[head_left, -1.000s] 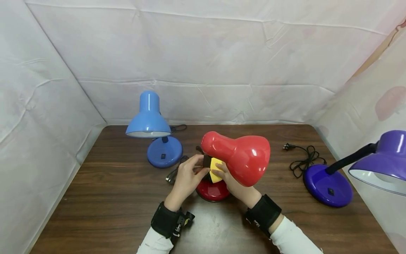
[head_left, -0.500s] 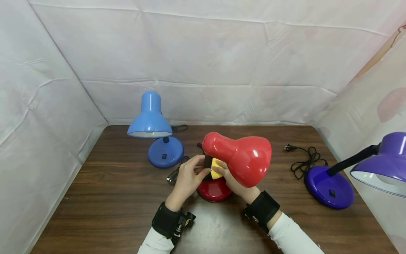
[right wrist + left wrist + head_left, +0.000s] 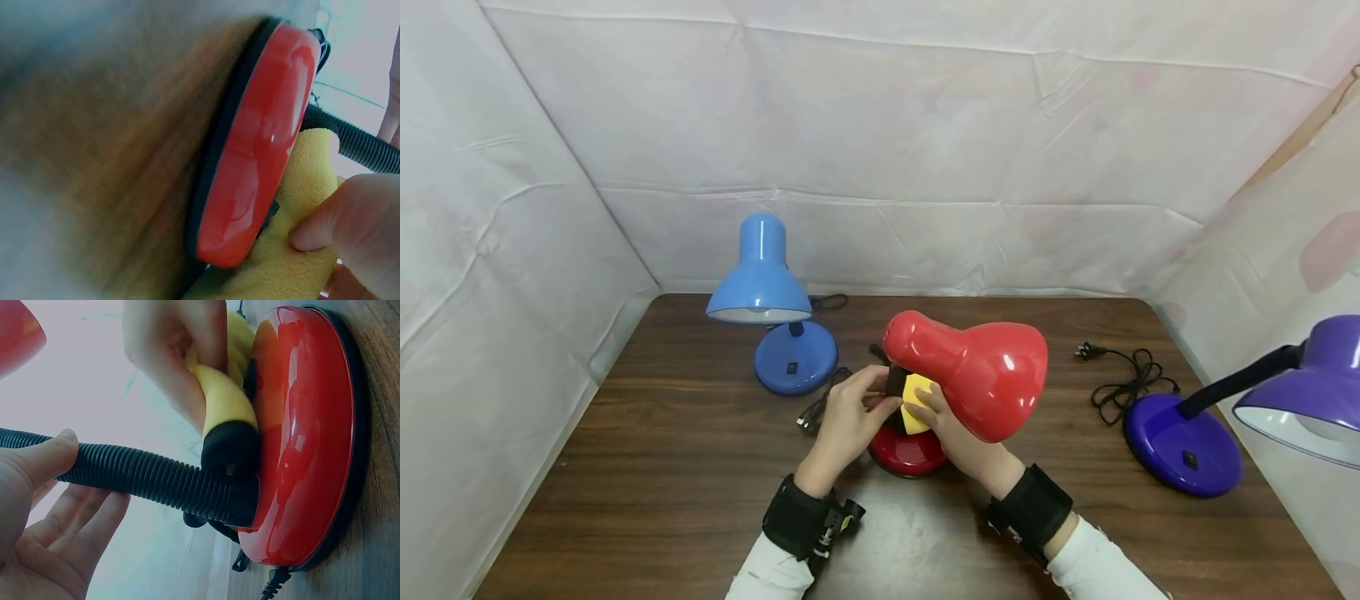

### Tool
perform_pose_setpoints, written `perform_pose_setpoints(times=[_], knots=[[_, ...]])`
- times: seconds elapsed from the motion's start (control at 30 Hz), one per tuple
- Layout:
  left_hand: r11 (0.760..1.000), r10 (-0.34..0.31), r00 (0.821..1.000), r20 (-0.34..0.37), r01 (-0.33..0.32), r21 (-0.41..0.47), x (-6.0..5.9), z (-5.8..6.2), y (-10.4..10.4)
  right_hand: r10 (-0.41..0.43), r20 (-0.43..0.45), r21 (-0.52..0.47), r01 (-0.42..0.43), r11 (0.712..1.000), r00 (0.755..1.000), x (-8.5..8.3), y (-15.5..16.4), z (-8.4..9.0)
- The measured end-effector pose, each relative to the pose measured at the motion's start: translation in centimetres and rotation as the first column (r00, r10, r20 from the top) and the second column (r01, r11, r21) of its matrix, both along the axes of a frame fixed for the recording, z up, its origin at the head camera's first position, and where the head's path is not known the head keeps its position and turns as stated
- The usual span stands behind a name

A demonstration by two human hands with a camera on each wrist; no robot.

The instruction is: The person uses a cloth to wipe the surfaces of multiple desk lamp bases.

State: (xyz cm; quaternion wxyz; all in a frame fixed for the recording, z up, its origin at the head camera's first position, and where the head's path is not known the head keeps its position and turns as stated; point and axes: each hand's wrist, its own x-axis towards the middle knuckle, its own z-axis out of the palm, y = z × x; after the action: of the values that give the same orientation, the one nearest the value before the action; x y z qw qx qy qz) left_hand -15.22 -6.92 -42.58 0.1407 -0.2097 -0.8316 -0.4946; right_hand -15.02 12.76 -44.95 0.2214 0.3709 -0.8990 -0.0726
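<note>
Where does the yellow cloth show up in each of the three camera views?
Head: the soft yellow cloth sits at centre, under the red shade.
Left wrist: upper middle, against the lamp's base.
Right wrist: lower right, beside that base.
Shared landmark: the glossy round red lamp base.

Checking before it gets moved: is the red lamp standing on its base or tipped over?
Standing. The red lamp's base sits flat on the table, shade above it.
</note>
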Motion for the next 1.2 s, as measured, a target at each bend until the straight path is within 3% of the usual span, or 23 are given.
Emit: perform_pose_setpoints(times=[0.2,0.53,0.83,1.2], knots=[[1.0,-0.007,1.0,0.001,0.007,0.008,0.0,-0.1,0.0,0.027,0.023,-0.059,-0.025,0.998,0.999,1.5,0.3,-0.2],[1.0,-0.009,1.0,0.008,0.009,0.023,0.0,-0.1,0.1,0.006,0.098,-0.002,-0.006,1.0,0.995,3.8,0.4,0.2],[1.0,-0.001,1.0,0.006,0.001,0.021,0.0,0.0,0.0,0.036,0.19,-0.041,-0.029,0.999,0.981,6.0,0.7,0.4],[1.0,-0.011,1.0,0.0,0.011,0.018,0.0,0.0,0.0,0.016,0.22,-0.039,-0.008,0.999,0.975,6.1,0.7,0.3]])
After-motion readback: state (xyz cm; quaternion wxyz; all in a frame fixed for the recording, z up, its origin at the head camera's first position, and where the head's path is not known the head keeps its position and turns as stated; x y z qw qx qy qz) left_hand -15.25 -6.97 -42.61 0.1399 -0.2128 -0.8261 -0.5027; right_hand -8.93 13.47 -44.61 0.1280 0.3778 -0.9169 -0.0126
